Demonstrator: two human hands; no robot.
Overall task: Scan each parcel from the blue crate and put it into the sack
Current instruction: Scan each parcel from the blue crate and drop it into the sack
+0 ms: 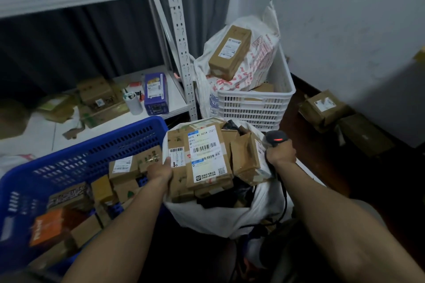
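Note:
A blue crate (69,156) at the lower left holds several cardboard parcels (124,167). To its right stands a white sack (225,216), full of brown parcels. My left hand (159,169) grips the left edge of a brown parcel (178,163) lying on top of the sack's load, next to a parcel with a large white label (207,154). My right hand (281,151) holds a black barcode scanner (276,139) over the sack's right rim; its red light is on and its cable hangs down beside the sack.
A white crate (255,103) behind the sack holds a second bag with a brown box (230,51) on top. A white metal shelf (179,37) at the left carries boxes and a purple carton (156,93). Two parcels (324,108) lie on the floor by the right wall.

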